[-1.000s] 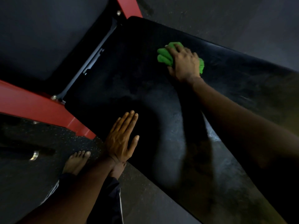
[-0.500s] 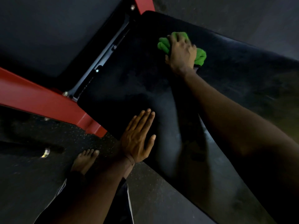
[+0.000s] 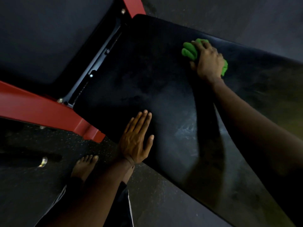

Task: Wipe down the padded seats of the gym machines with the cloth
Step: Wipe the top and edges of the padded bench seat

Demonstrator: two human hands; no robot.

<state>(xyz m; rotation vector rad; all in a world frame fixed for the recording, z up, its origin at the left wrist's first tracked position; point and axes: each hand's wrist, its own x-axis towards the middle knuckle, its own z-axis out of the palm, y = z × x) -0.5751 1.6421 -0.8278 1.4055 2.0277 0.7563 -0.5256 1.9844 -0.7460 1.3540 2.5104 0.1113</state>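
Here, right hand [image 3: 208, 63] grips cloth [image 3: 188, 51] by far edge of seat [image 3: 147, 79] (left hand [image 3: 136, 141] flat on near edge).

Dim, soft blur, edges perhaps slightly distorted.

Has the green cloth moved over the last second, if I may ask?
Yes. The green cloth has slid rightward along the black pad, away from the red frame.

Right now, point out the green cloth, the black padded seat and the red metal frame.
Crumpled green cloth [image 3: 188, 51]: head view, exposed bunched folds.
Black padded seat [image 3: 147, 76]: head view, bare middle of the pad.
Red metal frame [image 3: 41, 108]: head view, top face of the beam.
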